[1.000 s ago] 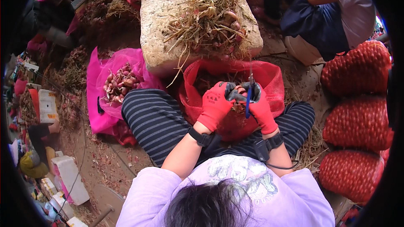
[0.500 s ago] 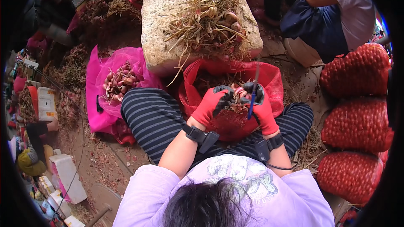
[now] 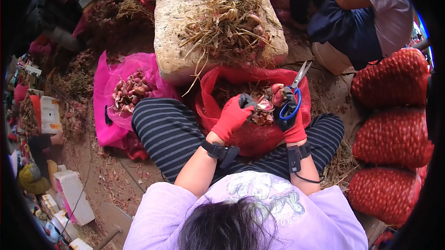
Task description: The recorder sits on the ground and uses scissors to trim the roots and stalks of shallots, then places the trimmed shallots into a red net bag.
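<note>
My left hand (image 3: 235, 116), in a red glove with dark fingertips, is closed in a pinch; whatever lies between its fingers is too small to make out. My right hand (image 3: 292, 121), gloved the same way, has the blue-handled scissors (image 3: 296, 84) hooked on it, blades pointing up and away. Reddish shallots (image 3: 278, 93) sit at its fingertips. Both hands are over the open red mesh bag (image 3: 250, 139) between my legs, where dry skins and stalks (image 3: 263, 118) show below the fingers.
Beyond the bag stands a pale foam block (image 3: 178, 27) bearing a heap of dried-stalk shallots (image 3: 232, 25). On my left, a pink mesh bag (image 3: 104, 92) contains trimmed shallots (image 3: 130, 91). Full red sacks (image 3: 391, 136) line the right side. Another person (image 3: 352, 18) sits at the far right.
My hands have moved apart. The right hand has turned, swinging the scissors so their blades show at the upper right, with shallots at its fingertips.
</note>
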`<state>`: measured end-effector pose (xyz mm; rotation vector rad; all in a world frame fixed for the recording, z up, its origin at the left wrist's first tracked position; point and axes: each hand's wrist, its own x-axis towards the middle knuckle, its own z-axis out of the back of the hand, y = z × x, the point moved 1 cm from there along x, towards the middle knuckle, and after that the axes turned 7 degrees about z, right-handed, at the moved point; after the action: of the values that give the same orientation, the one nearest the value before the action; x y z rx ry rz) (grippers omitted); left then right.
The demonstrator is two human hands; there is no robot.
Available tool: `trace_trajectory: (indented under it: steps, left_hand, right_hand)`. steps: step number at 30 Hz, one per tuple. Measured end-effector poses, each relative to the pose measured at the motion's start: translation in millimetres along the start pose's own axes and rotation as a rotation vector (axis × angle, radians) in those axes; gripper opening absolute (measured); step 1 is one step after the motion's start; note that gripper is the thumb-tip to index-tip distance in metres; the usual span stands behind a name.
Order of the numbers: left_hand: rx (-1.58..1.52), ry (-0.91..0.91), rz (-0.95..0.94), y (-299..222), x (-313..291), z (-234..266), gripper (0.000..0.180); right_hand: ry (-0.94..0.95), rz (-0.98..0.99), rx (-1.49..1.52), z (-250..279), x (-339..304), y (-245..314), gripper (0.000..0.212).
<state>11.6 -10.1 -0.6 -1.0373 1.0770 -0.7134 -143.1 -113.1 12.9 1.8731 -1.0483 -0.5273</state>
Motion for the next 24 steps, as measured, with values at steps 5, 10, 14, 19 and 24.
trace_trajectory:
  steps: [5, 10, 14, 19, 24]
  left_hand:
    - [-0.263, -0.212, -0.254, -24, -4, -10, 0.049]
    - [0.121, -0.261, -0.456, -30, -10, -15, 0.057]
    - [0.343, -0.225, -0.436, -44, -18, -11, 0.050]
    - [-0.096, -0.234, -0.403, -30, -8, -12, 0.014]
    - [-0.809, 0.133, -0.018, -7, 1, -17, 0.004]
  right_hand:
    - [0.086, 0.076, -0.222, 13, 7, -15, 0.018]
    - [0.144, 0.046, -0.417, -6, 5, -9, 0.017]
    - [-0.104, -0.201, -0.139, -10, 3, -12, 0.021]
    - [-0.002, -0.135, -0.068, -32, -3, -11, 0.027]
    - [0.116, -0.032, -0.212, -27, -1, -9, 0.022]
